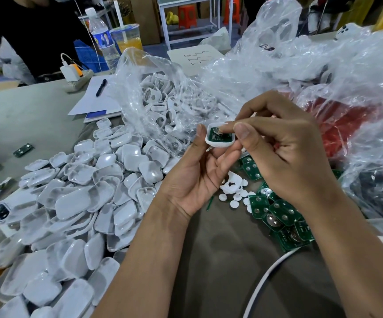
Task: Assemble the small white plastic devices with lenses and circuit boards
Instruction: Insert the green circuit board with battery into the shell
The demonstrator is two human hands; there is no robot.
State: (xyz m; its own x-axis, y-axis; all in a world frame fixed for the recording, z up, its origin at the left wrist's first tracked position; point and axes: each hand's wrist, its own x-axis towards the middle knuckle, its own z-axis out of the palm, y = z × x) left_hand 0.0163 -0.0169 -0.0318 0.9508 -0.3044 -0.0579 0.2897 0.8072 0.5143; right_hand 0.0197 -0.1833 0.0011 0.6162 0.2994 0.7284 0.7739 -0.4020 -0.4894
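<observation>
Grey workbench (25, 111) crowded: heap of white shells (71, 203) at left, clear bag of white frames (163, 102) behind, green circuit boards (277, 214) and white discs (234, 200) beneath hands. Left hand (192, 180) grips white housing (219, 137) with green board inside, above table; right hand (284, 145) pinches into it, fingers covering part.

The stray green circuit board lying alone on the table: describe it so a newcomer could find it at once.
Start at the big heap of white shells left of the hands, then look further left across the bare grey table. The stray circuit board lies there alone, well apart from the main pile of green boards under the right hand.
</observation>
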